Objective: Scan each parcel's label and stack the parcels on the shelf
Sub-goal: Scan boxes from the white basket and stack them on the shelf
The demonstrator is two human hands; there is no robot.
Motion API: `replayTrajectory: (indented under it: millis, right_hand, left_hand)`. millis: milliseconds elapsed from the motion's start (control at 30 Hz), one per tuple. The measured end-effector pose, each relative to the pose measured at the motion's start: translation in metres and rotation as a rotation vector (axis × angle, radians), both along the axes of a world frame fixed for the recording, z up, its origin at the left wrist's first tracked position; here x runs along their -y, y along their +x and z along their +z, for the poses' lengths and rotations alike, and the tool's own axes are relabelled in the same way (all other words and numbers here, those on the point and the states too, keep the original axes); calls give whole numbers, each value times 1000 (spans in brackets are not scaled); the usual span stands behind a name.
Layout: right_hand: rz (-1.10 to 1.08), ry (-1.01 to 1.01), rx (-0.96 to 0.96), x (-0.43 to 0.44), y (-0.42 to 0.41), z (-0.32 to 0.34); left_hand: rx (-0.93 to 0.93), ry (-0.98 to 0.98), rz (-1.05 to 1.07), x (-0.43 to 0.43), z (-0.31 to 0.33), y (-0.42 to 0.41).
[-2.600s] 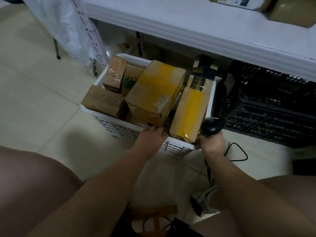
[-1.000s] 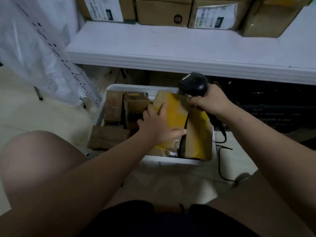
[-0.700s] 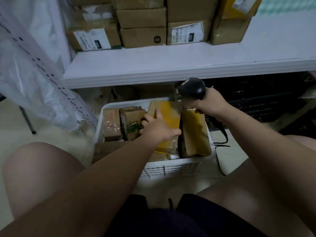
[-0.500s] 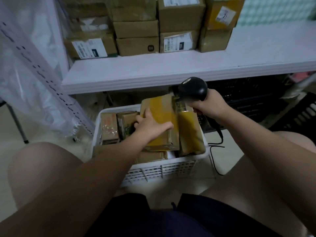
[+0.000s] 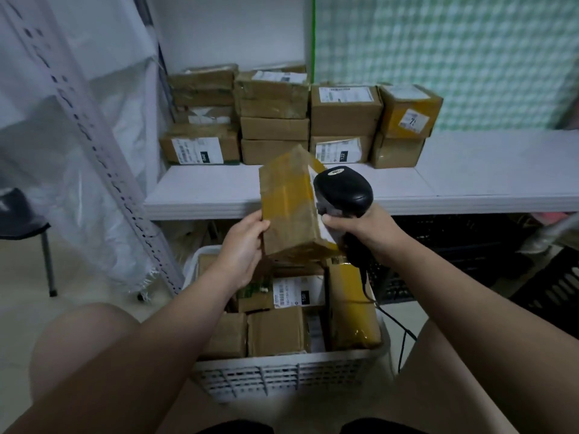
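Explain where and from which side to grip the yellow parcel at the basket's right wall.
Probably its upper end, from above: the yellow parcel stands on edge against the basket wall, with neighbours crowding its lower part, so only the top looks free for fingers.

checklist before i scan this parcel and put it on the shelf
1. Left hand grips parcel, held above the basket: ok.
2. Right hand holds scanner: ok.
3. Scanner aimed at label: cannot tell; the label is on the parcel's right face, mostly hidden behind the scanner.
4. Label readable: cannot tell; only a white edge shows.
5. Room on shelf: ok; bare surface right of the stacks.
6. Cord free to follow: cannot tell; it hangs past the basket's right corner.
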State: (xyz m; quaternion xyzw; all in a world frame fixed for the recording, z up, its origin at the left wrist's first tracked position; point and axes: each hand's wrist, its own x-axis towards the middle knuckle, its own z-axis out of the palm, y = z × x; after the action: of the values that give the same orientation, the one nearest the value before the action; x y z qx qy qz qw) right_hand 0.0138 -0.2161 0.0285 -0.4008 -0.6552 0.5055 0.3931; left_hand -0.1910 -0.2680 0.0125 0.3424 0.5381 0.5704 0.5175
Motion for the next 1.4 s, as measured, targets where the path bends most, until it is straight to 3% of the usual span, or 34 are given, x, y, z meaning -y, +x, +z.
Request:
replayTrajectory:
  millis: [100,267,433,567,1400]
  right_hand:
    - [-142,84,61,-5,-15,4]
    - [-250,197,140,-18,-34,6]
    - [-331,254,104,-35,-25,28]
    - [-241,139,145,-40,-14,51]
    - [-151,126,128,-28,-6,66]
  left_hand:
    - [-186,48,44,-10,3,-8]
    - [-398,-154,-182,-30,10,-10]
    - [-470,-63,-129,-58,13,-23]
    - [-457,4,-13,-81,27,-30]
    - [-474,-4,119,-106,27,-22]
